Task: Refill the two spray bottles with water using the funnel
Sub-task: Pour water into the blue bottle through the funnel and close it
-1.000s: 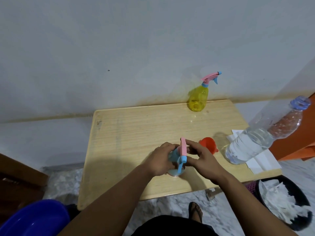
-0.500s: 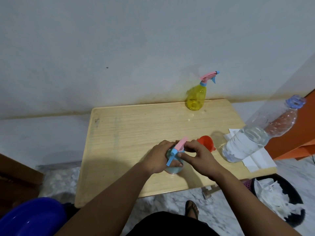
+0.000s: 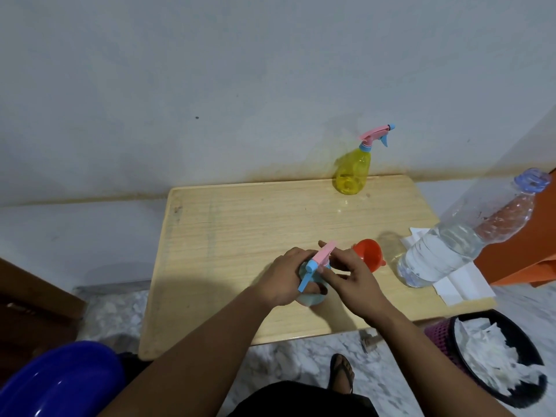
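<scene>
Head view: a pale wooden worktop (image 3: 240, 224) stands against a grey-white wall (image 3: 210, 85) on a marbled floor (image 3: 285, 359). A blue basin (image 3: 60, 383) sits at the lower left, and a black bin (image 3: 538, 386) full of white paper sits at the lower right.

Near the front edge, the left hand (image 3: 281, 278) wraps around the blue bottle (image 3: 310, 297), which stands on the worktop. The right hand (image 3: 352, 275) pinches the bottle's pink-and-blue sprayer (image 3: 319, 263) at the neck, fingers curled.

The orange funnel (image 3: 368, 254) lies just beyond the right hand, mouth up. The yellow bottle (image 3: 352, 173) stands upright at the far edge by the wall, sprayer on; its fill level cannot be told. A clear water bottle (image 3: 445, 254), capped and roughly half full, stands on white paper (image 3: 463, 290) at the right edge.
</scene>
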